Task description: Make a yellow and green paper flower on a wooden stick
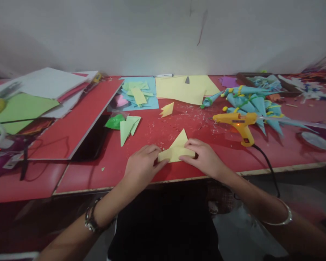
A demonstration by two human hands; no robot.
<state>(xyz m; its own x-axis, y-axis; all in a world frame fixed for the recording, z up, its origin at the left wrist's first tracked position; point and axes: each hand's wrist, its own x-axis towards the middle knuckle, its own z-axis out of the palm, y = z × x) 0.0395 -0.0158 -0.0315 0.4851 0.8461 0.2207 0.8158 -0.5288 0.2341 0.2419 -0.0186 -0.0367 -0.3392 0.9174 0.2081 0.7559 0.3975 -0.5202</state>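
On the left of the red table (88, 177), white sheets (43, 82) and a green sheet (29, 108) lie by a red board (93, 112). To their right, a green packet (115, 122) lies beside pale green cutouts (127, 129), with strips (138, 96) piled on a blue sheet (153, 103) at the far side. At the near edge, the left hand (142, 163) pinches the left end of the folded paper (176, 153), its thumb on the near side and its other fingers curled. The paper lies at the near middle of the table, its point aimed to the far side; beyond it are a jagged yellow cutout (167, 110), a yellow sheet (180, 90) and a marker (164, 75). The right hand (205, 157) pinches the paper's right end between thumb and curled fingers. Farther right, a yellow glue gun (241, 126) lies near blue cones (240, 102), its orange light lit, its cord (268, 165) hanging over the near edge. A tape roll (315, 140) rests at the right.
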